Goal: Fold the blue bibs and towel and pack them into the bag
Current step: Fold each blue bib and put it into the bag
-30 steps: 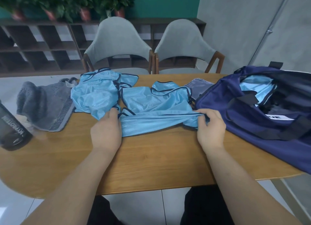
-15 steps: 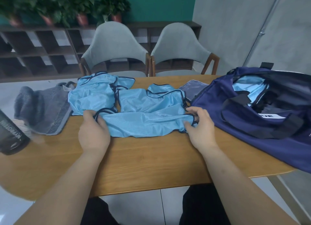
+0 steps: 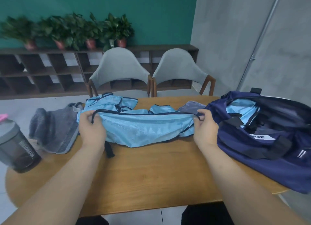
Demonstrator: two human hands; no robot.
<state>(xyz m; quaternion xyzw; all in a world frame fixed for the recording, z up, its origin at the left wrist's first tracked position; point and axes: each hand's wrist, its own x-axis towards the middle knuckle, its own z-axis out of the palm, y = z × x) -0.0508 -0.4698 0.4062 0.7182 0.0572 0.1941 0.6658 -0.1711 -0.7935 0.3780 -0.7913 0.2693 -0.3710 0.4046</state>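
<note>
A light blue bib with dark trim is stretched between my hands just above the wooden table. My left hand grips its left end and my right hand pinches its right end. Behind it lies another blue bib, bunched up. A grey towel is heaped to the left. The navy bag lies open on the right, with blue fabric inside it.
A dark shaker bottle stands near the table's left edge. A small grey cloth lies between the bibs and the bag. Two grey chairs stand behind the table, with a shelf of potted plants beyond.
Both hands have lifted the bib's near edge off the table and pulled it taut and wider. The camera has tilted up.
</note>
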